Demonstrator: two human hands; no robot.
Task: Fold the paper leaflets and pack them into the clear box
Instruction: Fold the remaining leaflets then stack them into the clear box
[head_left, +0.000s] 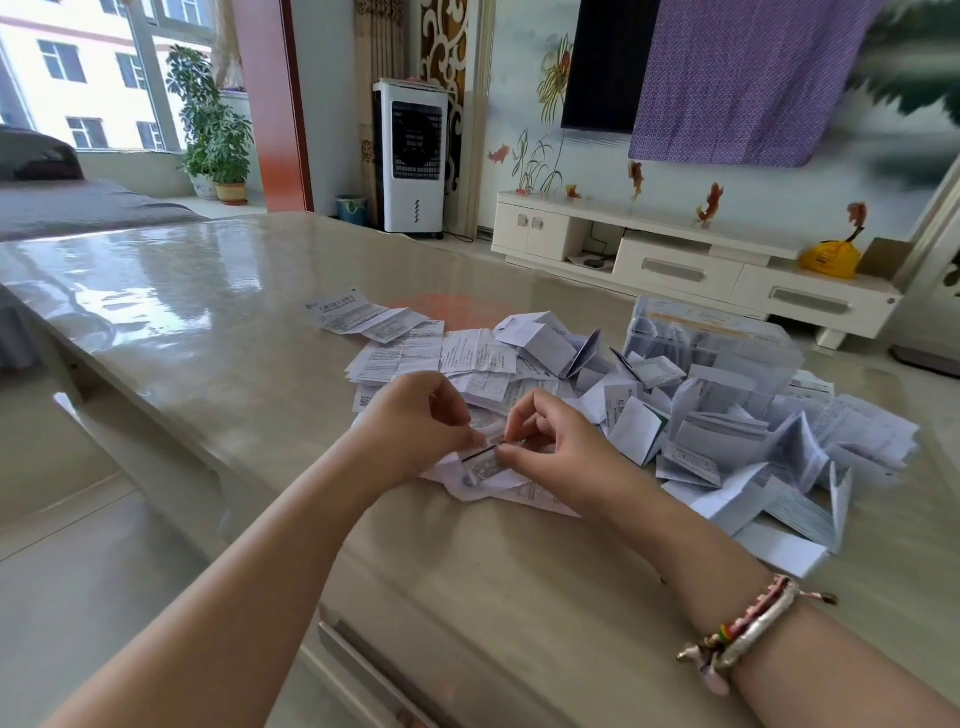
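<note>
Fingertips of both the left hand (415, 415) and right hand (553, 441) pinch one small leaflet (485, 460) at frame centre, mid-fold. Next, probably crease it, then carry it to the clear box (727, 343), upper right.

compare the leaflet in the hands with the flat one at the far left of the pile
The held leaflet is folded into a narrow strip, pinched by the left hand and right hand; the far-left leaflet lies unfolded and untouched on the table, apart from the hands. Both are white printed paper.
</note>
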